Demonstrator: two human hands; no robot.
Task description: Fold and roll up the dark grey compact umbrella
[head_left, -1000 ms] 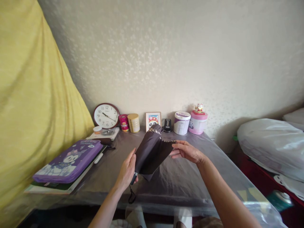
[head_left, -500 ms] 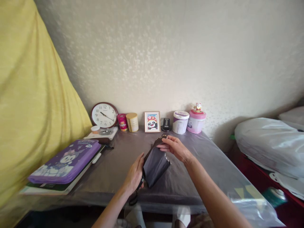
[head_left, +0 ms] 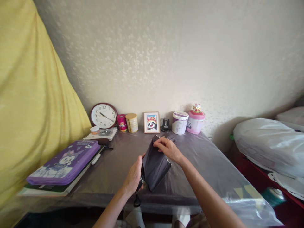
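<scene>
A dark folding umbrella (head_left: 155, 167) is tilted over the near middle of the table, its grey-black cloth hanging loose in flaps. Light pattern marks run along the cloth's edge. My left hand (head_left: 133, 176) is wrapped round its lower end, beside the black handle, from which a wrist strap (head_left: 137, 201) dangles. Up at the far end of the cloth, my right hand (head_left: 168, 148) has its thumb and fingers closed on a fold near the upper edge. The umbrella's shaft is hidden by the cloth and my left hand.
A purple case (head_left: 65, 163) lies on books at the left. Along the wall stand a clock (head_left: 104, 115), cans (head_left: 132, 123), a framed panda picture (head_left: 151, 122), a small black object (head_left: 165, 125) and tubs (head_left: 180, 123). White plastic bags (head_left: 268, 145) bulge at the right.
My right hand has shifted slightly left and down to a different fold, and more of the cloth's grey face now shows. My left hand keeps its hold with the strap hanging below.
</scene>
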